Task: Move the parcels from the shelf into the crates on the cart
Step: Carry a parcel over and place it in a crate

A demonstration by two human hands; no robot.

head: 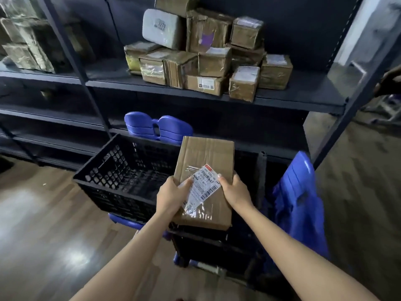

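Dark shelf (282, 101) at 12 o'clock carries stacked parcels (206, 61); black crate (121, 170) sits on blue cart (124, 221). Held parcel (204, 157), label up, lies at 3 o'clock of that crate. Left hand (171, 196) grips its 7 o'clock edge and right hand (235, 190) its 4 o'clock edge, thumbs on top.

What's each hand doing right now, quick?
Left hand: gripping the cardboard parcel by its left edge.
Right hand: gripping the same parcel's right edge.
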